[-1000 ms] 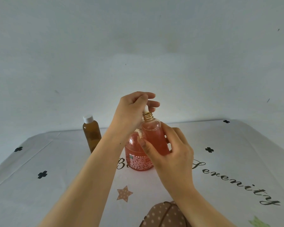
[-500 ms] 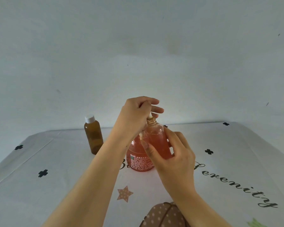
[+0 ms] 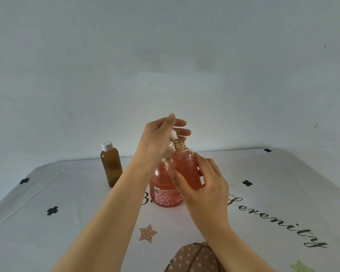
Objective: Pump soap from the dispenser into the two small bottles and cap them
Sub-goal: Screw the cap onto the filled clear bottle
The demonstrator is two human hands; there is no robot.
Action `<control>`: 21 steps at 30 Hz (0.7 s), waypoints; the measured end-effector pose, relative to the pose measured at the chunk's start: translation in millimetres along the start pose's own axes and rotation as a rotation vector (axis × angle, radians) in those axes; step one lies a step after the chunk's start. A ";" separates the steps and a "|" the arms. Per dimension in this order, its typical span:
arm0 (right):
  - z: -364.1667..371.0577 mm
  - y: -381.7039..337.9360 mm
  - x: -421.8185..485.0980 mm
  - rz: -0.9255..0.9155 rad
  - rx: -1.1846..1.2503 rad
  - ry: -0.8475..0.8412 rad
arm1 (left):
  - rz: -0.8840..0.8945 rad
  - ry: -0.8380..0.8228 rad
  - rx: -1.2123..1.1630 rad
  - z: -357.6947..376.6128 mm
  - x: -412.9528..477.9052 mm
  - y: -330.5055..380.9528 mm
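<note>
Right hand (image 3: 206,185) grip clamped round the small clear bottle (image 3: 186,169), pink-filled, neck right under the spout, left hand (image 3: 156,139) grip apart, fingers over the dispenser (image 3: 163,195) pump, capped amber bottle (image 3: 111,165) standing left on the table (image 3: 283,173)

Script lettering on worktop cloth (image 3: 283,173): I read "Serenity". A capital "B" opens the word before it; the rest is hidden. Soap dispenser (image 3: 163,191) label: fine white print, unreadable to me.
</note>
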State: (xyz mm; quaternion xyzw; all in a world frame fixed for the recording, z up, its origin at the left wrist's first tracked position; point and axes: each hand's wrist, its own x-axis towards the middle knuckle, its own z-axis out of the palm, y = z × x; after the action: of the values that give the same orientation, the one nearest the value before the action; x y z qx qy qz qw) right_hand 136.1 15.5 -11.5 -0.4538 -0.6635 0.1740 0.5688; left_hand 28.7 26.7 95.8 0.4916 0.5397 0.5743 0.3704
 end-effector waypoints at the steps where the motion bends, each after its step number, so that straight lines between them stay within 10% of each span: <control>1: 0.1 -0.5 0.2 0.005 0.000 -0.009 | -0.004 -0.003 0.005 -2.4 0.9 0.1; 9: -10.4 -0.7 5.3 0.062 0.035 0.004 | 0.414 0.346 -0.010 -8.4 -3.6 14.9; 21: -68.5 10.2 38.1 0.175 0.083 0.027 | 0.800 0.318 0.175 29.6 -37.5 22.2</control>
State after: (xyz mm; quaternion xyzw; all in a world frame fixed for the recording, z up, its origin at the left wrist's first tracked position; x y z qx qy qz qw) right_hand 205.0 31.9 23.6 -0.4884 -0.6060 0.2441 0.5786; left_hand 68.6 -4.8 109.5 0.5970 0.4035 0.6933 -0.0118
